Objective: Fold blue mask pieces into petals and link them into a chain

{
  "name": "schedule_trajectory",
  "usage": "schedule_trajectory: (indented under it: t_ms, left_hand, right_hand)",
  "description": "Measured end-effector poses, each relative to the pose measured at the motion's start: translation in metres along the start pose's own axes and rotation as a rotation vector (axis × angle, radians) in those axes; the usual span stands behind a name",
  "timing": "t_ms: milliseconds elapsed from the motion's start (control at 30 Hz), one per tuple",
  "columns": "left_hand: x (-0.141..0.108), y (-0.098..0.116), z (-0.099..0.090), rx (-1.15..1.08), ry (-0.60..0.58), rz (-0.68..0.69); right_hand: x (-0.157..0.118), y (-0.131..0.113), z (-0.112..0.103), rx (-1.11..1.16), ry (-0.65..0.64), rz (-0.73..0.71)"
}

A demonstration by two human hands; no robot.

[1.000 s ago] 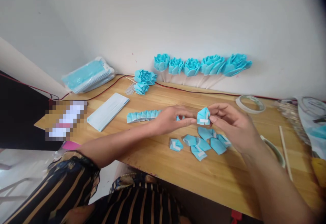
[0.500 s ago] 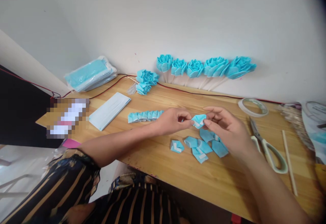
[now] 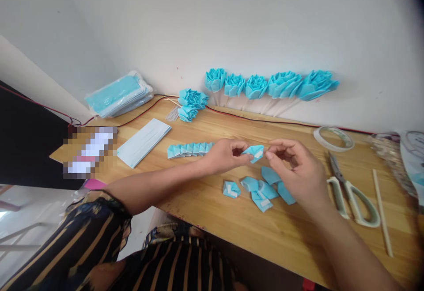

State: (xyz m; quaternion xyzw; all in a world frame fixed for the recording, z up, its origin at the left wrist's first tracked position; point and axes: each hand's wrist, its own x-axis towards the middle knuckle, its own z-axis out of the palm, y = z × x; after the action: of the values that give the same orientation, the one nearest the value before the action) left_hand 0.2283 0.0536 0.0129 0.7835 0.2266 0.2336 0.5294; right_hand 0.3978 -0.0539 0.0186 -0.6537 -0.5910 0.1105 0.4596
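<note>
Between the thumb and fingers of my left hand (image 3: 223, 156) is a small folded blue piece (image 3: 255, 152), with a white strip on its face. My right hand (image 3: 296, 165) is just right of it, thumb and fingertips pinched together; whatever is between them is too small to make out. Below my hands, several similar folded blue pieces (image 3: 261, 190) lie in a loose group, some partly hidden by my right hand. One separate folded piece (image 3: 231, 189) lies left of them. Behind my left wrist runs a row of folded blue pieces (image 3: 188, 149).
Blue flowers on sticks (image 3: 256, 87) lean against the wall, and more flowers (image 3: 192, 101) lie left. A flat mask (image 3: 144, 143), bagged masks (image 3: 117, 96) and a blurred-out object (image 3: 91, 152) are leftward. To the right are a tape roll (image 3: 334, 138), scissors (image 3: 353, 194) and a stick (image 3: 383, 213).
My right fingertips have come away from the folded piece, leaving a small gap. The piece has turned in my left hand and shifted slightly left.
</note>
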Motion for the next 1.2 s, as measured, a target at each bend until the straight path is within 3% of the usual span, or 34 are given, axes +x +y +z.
schedule_trajectory:
  t_ms: [167, 367, 1200]
  left_hand:
    - [0.001, 0.0024, -0.0023, 0.007, 0.013, -0.015]
    - [0.0018, -0.0026, -0.0001, -0.05, 0.004, 0.047]
    - [0.0007, -0.0062, 0.0007, 0.001, 0.024, 0.131]
  right_hand:
    - [0.0016, -0.0082, -0.0035, -0.198, -0.042, -0.22]
    - [0.0017, -0.0056, 0.0002, -0.229, -0.081, -0.32]
    - [0.002, -0.0023, -0.0011, -0.14, -0.148, -0.206]
